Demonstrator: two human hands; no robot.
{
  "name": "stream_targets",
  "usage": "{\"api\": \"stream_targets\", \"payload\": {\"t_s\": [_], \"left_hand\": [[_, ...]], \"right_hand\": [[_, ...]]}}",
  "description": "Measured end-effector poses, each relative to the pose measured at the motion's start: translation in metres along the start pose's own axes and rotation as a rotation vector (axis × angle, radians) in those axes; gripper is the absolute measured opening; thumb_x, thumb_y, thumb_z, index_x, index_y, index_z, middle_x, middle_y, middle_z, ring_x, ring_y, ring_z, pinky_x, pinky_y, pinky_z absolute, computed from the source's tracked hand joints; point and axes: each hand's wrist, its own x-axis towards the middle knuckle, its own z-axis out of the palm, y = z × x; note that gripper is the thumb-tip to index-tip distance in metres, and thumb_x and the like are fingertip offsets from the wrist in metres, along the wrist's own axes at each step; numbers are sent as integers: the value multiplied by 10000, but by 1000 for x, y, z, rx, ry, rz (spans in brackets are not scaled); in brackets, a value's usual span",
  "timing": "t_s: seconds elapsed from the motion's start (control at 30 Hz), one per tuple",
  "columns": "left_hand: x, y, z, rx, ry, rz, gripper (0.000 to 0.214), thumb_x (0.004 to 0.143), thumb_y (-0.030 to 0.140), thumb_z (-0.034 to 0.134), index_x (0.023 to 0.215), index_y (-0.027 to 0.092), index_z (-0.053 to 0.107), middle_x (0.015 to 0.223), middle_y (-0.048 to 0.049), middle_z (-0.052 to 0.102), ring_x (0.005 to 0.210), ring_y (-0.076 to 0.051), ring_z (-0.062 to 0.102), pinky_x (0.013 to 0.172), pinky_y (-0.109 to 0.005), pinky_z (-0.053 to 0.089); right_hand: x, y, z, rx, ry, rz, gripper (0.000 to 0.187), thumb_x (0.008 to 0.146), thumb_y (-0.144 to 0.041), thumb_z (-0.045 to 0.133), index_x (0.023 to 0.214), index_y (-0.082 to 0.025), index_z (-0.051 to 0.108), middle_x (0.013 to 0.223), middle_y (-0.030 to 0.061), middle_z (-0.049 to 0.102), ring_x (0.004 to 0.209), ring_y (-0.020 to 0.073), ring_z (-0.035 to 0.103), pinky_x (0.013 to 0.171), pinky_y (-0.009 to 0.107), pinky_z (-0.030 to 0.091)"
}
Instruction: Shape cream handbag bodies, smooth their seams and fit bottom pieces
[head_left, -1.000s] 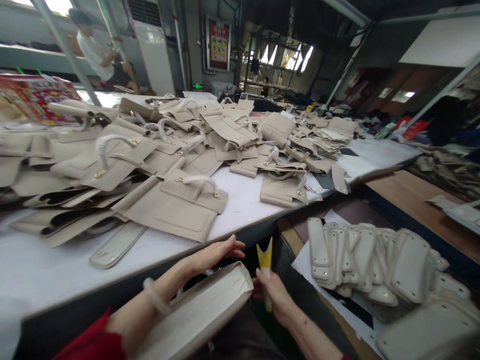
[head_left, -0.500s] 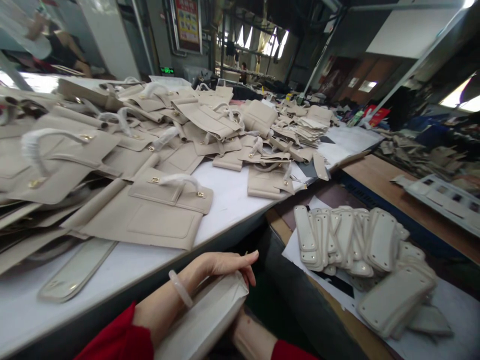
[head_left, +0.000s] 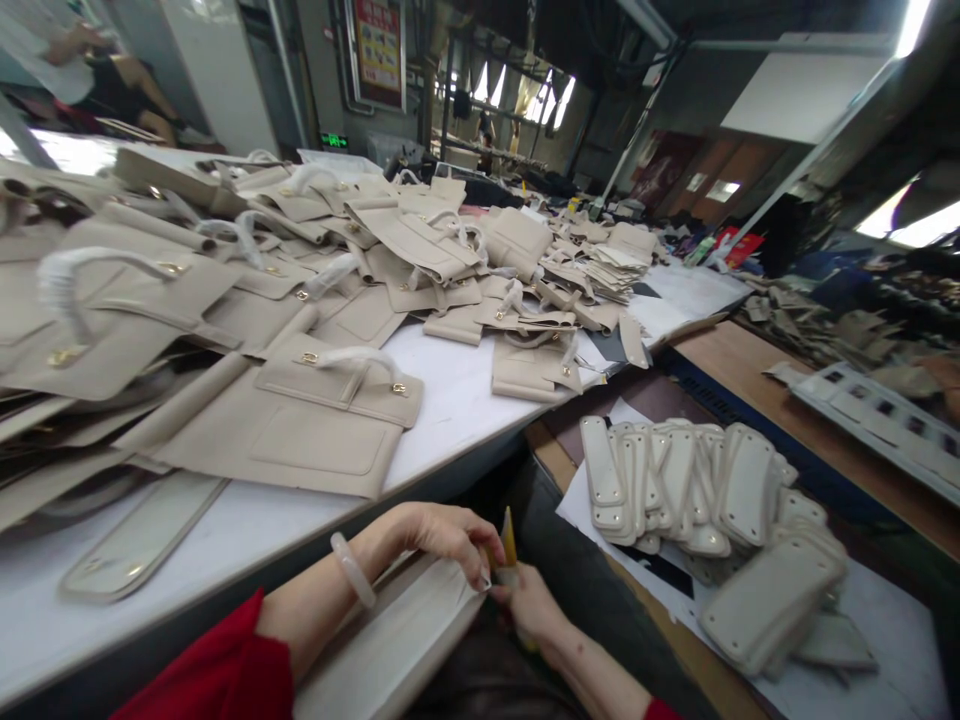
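A cream folded bag panel (head_left: 390, 650) lies across my lap at the bottom of the view. My left hand (head_left: 439, 535) rests on its far end, fingers curled and pinching at the panel's edge. Just to its right, my right hand (head_left: 529, 605) is closed round a small yellow tool (head_left: 509, 545) whose tip sticks up between the two hands. A pale bangle (head_left: 351, 570) circles my left wrist above a red sleeve (head_left: 217, 670).
A white table (head_left: 465, 390) carries many beige bag fronts with wrapped handles (head_left: 300, 430). A row of cream oval base pieces (head_left: 697, 490) lies on a lower bench to the right. Another person (head_left: 90, 60) is at the far left.
My right hand has come back into view holding the yellow tool. My left hand's fingers have curled down from lying flat to pinching the panel's end. The view shifted slightly.
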Motion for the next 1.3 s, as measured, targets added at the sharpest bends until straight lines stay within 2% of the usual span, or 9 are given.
{"api": "stream_targets", "payload": {"t_s": [0.1,0.17,0.23,0.27,0.33,0.5,1.03,1.2,1.3], "left_hand": [[5,-4,-3,-4,-74,-34,533,538,193,750,1064,226,676,878,-16,729,847,-283,671,846,-437,513],[8,-6,-6,20,-111,-50,641,513,197,793,1135,202,640,945,-32,728,880,-272,668,848,-411,511],[8,-6,-8,44,-128,-51,707,545,251,807,1217,190,592,1017,-47,720,936,-267,663,869,-389,503],[8,-6,-8,53,-135,-50,738,561,288,811,1250,182,569,1046,-56,716,964,-268,659,879,-379,501],[6,-5,-9,72,-141,-49,794,589,368,809,1302,161,528,1105,-76,703,1024,-275,645,901,-362,498],[4,-4,-12,171,-102,-56,837,657,436,766,1379,130,473,1215,-118,656,1106,-295,608,936,-356,478],[2,-4,-13,268,-18,-74,927,666,459,741,1451,109,396,1244,-157,634,1094,-314,614,899,-353,485],[2,-6,-11,221,-4,-72,939,668,422,748,1469,128,356,1170,-123,664,1009,-285,643,800,-308,498],[2,-8,-9,146,-4,-55,982,662,369,757,1493,131,291,1104,-101,669,944,-255,646,739,-286,487]], "right_hand": [[-23,-19,-61,-134,-14,-31,382,803,-368,724,1054,-176,508,593,-83,594,302,77,462,283,165,297],[-44,-38,-87,-256,-239,13,374,877,-533,566,986,-183,489,666,-28,651,323,102,537,282,163,353],[-62,-57,-93,-274,-483,117,413,903,-586,477,983,-181,505,622,-8,648,336,114,554,298,160,386],[-67,-64,-90,-276,-569,160,415,906,-587,465,974,-181,517,584,-10,632,325,110,538,300,157,387],[-70,-73,-76,-310,-639,200,389,909,-565,465,935,-183,531,527,-22,597,292,96,491,288,150,369],[-53,-71,-45,-376,-591,187,303,935,-480,427,894,-188,499,494,-27,573,292,112,496,272,168,388],[-54,-61,-23,-241,-541,262,316,950,-484,406,923,-181,494,462,-29,562,256,99,449,263,161,372],[-55,-54,-13,-207,-481,326,404,927,-560,423,847,-175,517,448,-13,567,257,100,449,276,158,352],[-57,-52,-6,-182,-460,306,488,896,-637,426,809,-168,529,442,-4,566,262,106,456,280,169,352]]}}
